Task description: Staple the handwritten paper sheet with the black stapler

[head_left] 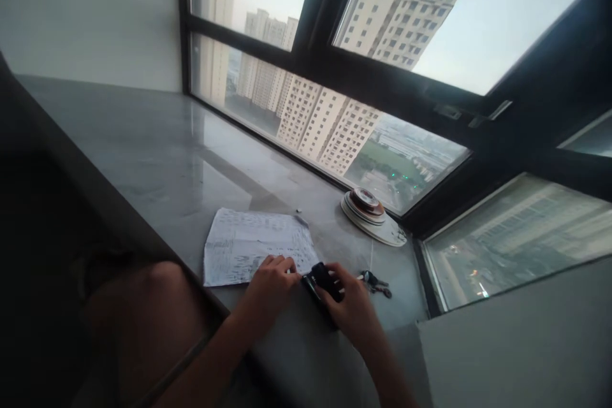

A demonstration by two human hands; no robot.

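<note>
Both my hands rest on a grey stone window ledge (157, 146). My right hand (349, 306) is closed around a small black device (321, 277) lying on the ledge. My left hand (270, 280) has its fingers curled, touching the device's left end and the lower right corner of a creased sheet of printed paper (248, 245). Whether the left hand pinches something small is too dim to tell.
A bunch of keys (377, 282) lies just right of my right hand. A stack of round plates or coasters (370, 213) sits by the window frame (363, 76). My bare knee (153, 306) is at lower left. A white wall panel (516, 344) is at lower right.
</note>
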